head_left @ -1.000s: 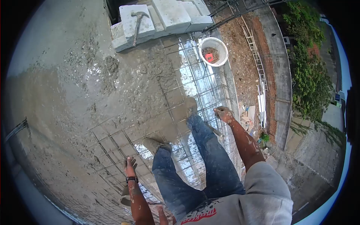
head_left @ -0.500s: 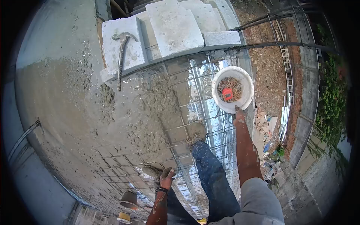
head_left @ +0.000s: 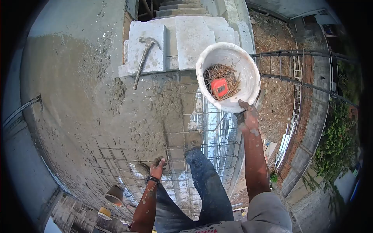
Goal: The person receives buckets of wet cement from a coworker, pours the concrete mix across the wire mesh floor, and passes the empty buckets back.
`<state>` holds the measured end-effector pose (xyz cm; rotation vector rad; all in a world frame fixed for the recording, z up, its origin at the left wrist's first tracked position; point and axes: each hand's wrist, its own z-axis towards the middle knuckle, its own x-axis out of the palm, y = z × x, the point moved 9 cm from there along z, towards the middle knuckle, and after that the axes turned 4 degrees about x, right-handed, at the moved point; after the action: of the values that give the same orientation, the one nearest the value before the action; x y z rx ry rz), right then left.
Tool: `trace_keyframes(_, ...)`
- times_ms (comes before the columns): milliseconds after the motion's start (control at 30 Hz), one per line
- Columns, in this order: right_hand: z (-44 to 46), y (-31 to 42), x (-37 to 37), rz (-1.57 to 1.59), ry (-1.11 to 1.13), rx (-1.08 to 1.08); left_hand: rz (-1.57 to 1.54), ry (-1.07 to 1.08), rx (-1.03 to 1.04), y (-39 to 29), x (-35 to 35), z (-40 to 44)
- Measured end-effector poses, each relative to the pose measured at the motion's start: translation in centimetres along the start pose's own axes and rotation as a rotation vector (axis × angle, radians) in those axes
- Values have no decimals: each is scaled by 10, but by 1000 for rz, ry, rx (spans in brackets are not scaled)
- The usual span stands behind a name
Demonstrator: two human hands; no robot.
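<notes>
My right hand grips the near rim of a white bucket, which is tilted towards me. Inside it lie a red tape measure and a heap of thin, rusty wire pieces. My left hand hangs low over the rebar mesh with its fingers loosely apart, and nothing shows in it. Away from both hands, a claw hammer rests on a pale block, its handle reaching past the edge over the wet concrete.
My boots stand among the rebar at the wet concrete's edge. Stacked pale slabs lie ahead, below stairs. Two more buckets, one grey and one yellow, stand at lower left. Rebar bars jut out right, over lower ground with a ladder.
My right hand has raised the white bucket closer to the camera, so it looks larger. The view has shifted, showing more of the stairs. My left hand stays low and has moved slightly.
</notes>
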<state>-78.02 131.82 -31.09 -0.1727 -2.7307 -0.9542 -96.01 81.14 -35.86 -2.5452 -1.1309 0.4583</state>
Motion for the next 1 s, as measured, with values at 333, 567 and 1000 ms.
trace_keyframes(333, 198, 17, 190, -3, -39, -61, 8, 43, 112, 91, -25, 9)
trace_keyframes(567, 81, -62, 173, -268, 44, -100, -371, -49, -70, 145, -22, -35)
trace_keyframes(1000, -222, -549, 76, -1768, 619, -86, -434, -226, 95, 277, -363, -77)
